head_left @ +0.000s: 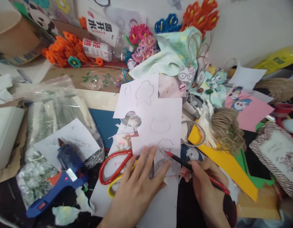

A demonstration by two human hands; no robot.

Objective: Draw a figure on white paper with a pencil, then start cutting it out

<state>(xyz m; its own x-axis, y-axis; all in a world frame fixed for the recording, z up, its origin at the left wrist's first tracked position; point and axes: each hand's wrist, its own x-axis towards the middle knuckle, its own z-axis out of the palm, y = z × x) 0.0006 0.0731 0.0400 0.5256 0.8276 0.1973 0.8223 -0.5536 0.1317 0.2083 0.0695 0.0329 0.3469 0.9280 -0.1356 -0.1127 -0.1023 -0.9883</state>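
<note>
My left hand lies with fingers spread on a cut sheet of white paper, pressing it down. On the paper are pencil outlines, among them a cloud-like shape near the top and a faint figure by my fingertips. A pen with a red tip and dark barrel is pinched in my right hand, its point at the figure drawing. Red and yellow handled scissors lie partly beneath my left hand; their blades are hidden. Under the drawing sits another white sheet.
A blue glue gun rests at the left, near a plastic bag. Twine, a tape roll and yellow card crowd the right. Orange pipe-cleaner flowers, a plastic bottle and tie-dyed cloth line the back.
</note>
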